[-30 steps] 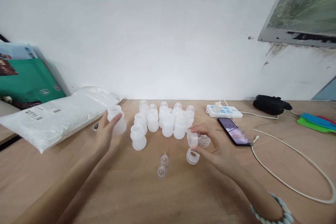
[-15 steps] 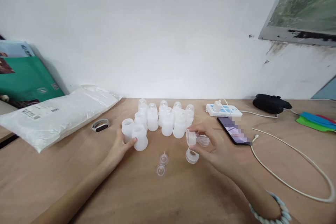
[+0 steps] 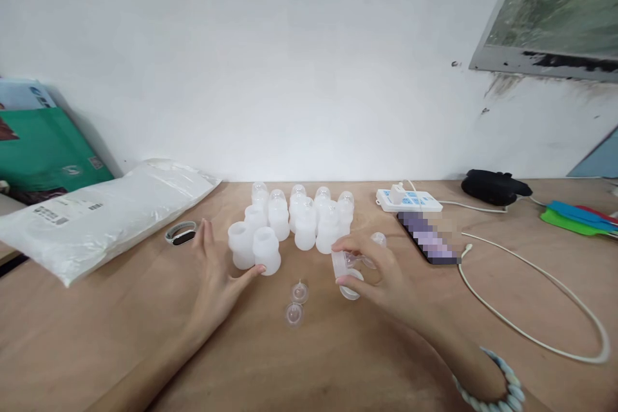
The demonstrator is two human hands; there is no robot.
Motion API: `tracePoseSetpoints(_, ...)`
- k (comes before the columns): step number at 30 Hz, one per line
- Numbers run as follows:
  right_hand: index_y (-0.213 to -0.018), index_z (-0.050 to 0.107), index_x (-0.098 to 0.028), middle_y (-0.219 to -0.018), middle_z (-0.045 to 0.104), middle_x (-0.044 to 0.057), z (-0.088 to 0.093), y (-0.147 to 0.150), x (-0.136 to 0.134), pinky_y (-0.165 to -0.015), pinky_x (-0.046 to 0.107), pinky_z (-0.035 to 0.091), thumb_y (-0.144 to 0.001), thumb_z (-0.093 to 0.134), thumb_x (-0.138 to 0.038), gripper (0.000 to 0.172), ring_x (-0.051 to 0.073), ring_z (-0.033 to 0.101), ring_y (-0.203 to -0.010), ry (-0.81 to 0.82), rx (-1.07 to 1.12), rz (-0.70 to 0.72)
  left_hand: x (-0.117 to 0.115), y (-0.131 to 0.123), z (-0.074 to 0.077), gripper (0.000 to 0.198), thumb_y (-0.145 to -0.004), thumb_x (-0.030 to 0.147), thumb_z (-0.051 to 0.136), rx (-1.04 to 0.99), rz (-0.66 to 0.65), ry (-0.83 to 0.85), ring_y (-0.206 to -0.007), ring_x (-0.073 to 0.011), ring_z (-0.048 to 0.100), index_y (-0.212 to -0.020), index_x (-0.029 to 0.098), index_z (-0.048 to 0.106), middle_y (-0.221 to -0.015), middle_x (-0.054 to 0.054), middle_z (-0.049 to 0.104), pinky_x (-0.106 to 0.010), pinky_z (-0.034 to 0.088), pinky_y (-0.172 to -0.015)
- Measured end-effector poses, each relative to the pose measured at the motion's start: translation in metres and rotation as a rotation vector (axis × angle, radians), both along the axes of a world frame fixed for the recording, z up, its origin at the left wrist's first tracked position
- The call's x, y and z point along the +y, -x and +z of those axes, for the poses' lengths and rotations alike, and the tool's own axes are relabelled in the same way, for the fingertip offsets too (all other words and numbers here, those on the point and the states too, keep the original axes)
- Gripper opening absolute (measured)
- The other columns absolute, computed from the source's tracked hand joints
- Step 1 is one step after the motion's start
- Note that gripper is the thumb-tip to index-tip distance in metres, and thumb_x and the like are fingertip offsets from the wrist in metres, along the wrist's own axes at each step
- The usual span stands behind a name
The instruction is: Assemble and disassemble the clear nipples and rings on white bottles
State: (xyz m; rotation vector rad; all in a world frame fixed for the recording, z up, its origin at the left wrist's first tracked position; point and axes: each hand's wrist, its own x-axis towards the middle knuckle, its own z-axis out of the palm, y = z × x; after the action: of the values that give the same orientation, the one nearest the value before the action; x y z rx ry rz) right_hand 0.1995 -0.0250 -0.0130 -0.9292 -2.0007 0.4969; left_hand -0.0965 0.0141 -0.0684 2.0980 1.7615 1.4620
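My left hand (image 3: 217, 280) is open with its fingers spread, its thumb tip at the base of an uncapped milky-white baby bottle (image 3: 267, 254). Two more uncapped bottles (image 3: 240, 248) stand close by. Between thumb and fingers, my right hand (image 3: 381, 273) pinches a translucent bottle collar (image 3: 340, 264) turned on its side, with a clear teat-like part showing behind it. Below that, another collar (image 3: 352, 288) lies on the table, partly hidden. Two clear silicone teats (image 3: 299, 293) rest between my hands. Several domed bottles (image 3: 305, 233) stand grouped behind.
A white plastic package (image 3: 120, 206) and a fitness band (image 3: 181, 234) are at left. To the right are clear domed caps (image 3: 378, 241), a phone (image 3: 427, 238), a power strip (image 3: 425, 201), a looping white cable (image 3: 541, 280) and a black pouch (image 3: 495, 187). The wall rises behind.
My left hand has loosened from the bottles and opened, its fingers moving away left. The front bottle now stands slightly further right. My right hand has turned the collar a little.
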Motion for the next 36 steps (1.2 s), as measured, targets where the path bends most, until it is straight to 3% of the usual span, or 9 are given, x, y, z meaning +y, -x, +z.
tracePoseSetpoints(2, -0.112, 0.058, -0.027, -0.105, 0.067, 0.002, -0.004, 0.005, -0.002, -0.082, 0.032, 0.051, -0.082, 0.072, -0.021, 0.033, 0.019, 0.061, -0.092, 0.030, 0.006, -0.006, -0.015, -0.008, 0.008, 0.103, -0.076, 0.062, 0.068, 0.013, -0.029, -0.225, -0.144, -0.0422, 0.018, -0.153, 0.027, 0.010, -0.155, -0.015, 0.016, -0.063, 0.022, -0.114)
tracePoseSetpoints(4, -0.110, 0.057, -0.025, -0.104, 0.068, 0.003, -0.009, 0.011, -0.004, -0.081, 0.032, 0.052, -0.078, 0.077, -0.022, 0.037, 0.019, 0.063, -0.091, 0.050, 0.024, -0.009, -0.032, -0.019, 0.015, 0.084, -0.078, 0.053, 0.072, 0.039, -0.118, -0.280, -0.135, -0.0374, 0.036, -0.145, 0.027, 0.029, -0.142, -0.013, 0.038, -0.057, 0.032, -0.111)
tracePoseSetpoints(5, -0.107, 0.057, -0.024, -0.104, 0.069, 0.003, -0.011, 0.015, -0.006, -0.080, 0.032, 0.053, -0.077, 0.078, -0.024, 0.036, 0.019, 0.064, -0.090, 0.048, 0.037, 0.003, -0.041, -0.025, 0.017, 0.067, -0.081, 0.049, 0.070, 0.031, -0.195, -0.247, -0.125, -0.0341, 0.046, -0.137, 0.028, 0.040, -0.131, -0.010, 0.048, -0.052, 0.039, -0.106)
tracePoseSetpoints(8, -0.097, 0.053, -0.023, -0.105, 0.071, 0.005, -0.014, 0.023, -0.012, -0.077, 0.031, 0.055, -0.080, 0.077, -0.030, 0.030, 0.019, 0.067, -0.089, -0.022, 0.084, 0.094, -0.064, -0.046, 0.023, 0.017, -0.093, 0.039, 0.056, -0.076, -0.477, 0.126, -0.101, -0.0271, 0.058, -0.104, 0.027, 0.061, -0.103, -0.007, 0.063, -0.039, 0.046, -0.091)
tracePoseSetpoints(11, -0.100, 0.055, -0.023, -0.108, 0.070, 0.008, -0.015, 0.027, -0.017, -0.080, 0.031, 0.056, -0.086, 0.072, -0.031, 0.024, 0.019, 0.067, -0.096, -0.136, 0.064, 0.175, -0.074, -0.064, 0.028, 0.024, -0.096, 0.041, 0.050, -0.370, -0.621, 0.416, -0.084, -0.0227, 0.059, -0.095, 0.024, 0.067, -0.090, -0.005, 0.065, -0.032, 0.047, -0.077)
tracePoseSetpoints(15, -0.111, 0.058, -0.022, -0.114, 0.069, 0.011, -0.014, 0.030, -0.020, -0.084, 0.036, 0.056, -0.092, 0.064, -0.027, 0.020, 0.021, 0.066, -0.098, -0.286, -0.041, 0.210, -0.070, -0.073, 0.032, 0.034, -0.087, 0.052, 0.061, -0.672, -0.745, 0.625, -0.075, -0.0203, 0.058, -0.085, 0.020, 0.072, -0.078, -0.003, 0.067, -0.030, 0.046, -0.073)
tracePoseSetpoints(23, -0.110, 0.059, -0.020, -0.116, 0.067, 0.012, -0.015, 0.033, -0.023, -0.083, 0.036, 0.055, -0.095, 0.058, -0.022, 0.015, 0.022, 0.064, -0.100, -0.340, -0.145, 0.247, -0.065, -0.067, 0.040, 0.034, -0.078, 0.048, 0.072, -0.745, -0.799, 0.842, -0.066, -0.0151, 0.053, -0.067, 0.016, 0.072, -0.065, -0.001, 0.064, -0.025, 0.041, -0.066)
tracePoseSetpoints(29, -0.126, 0.056, -0.022, -0.103, 0.065, 0.008, -0.005, 0.034, -0.029, -0.077, 0.030, 0.055, -0.091, 0.065, -0.029, 0.037, 0.017, 0.063, -0.089, -0.179, -0.079, 0.300, -0.067, -0.067, 0.048, 0.029, -0.076, 0.042, 0.071, -0.726, -0.811, 0.876, -0.060, -0.0125, 0.043, -0.063, 0.017, 0.065, -0.061, 0.002, 0.055, -0.023, 0.034, -0.059)
tracePoseSetpoints(36, -0.107, 0.071, -0.023, -0.089, 0.069, 0.003, 0.003, 0.029, -0.024, -0.071, 0.030, 0.057, -0.076, 0.078, -0.047, 0.040, 0.016, 0.067, -0.077, 0.242, 0.262, 0.389, -0.066, -0.060, 0.057, 0.030, -0.075, 0.043, 0.068, -0.625, -0.863, 0.905, -0.060, -0.0118, 0.038, -0.064, 0.017, 0.058, -0.062, 0.003, 0.049, -0.023, 0.029, -0.058)
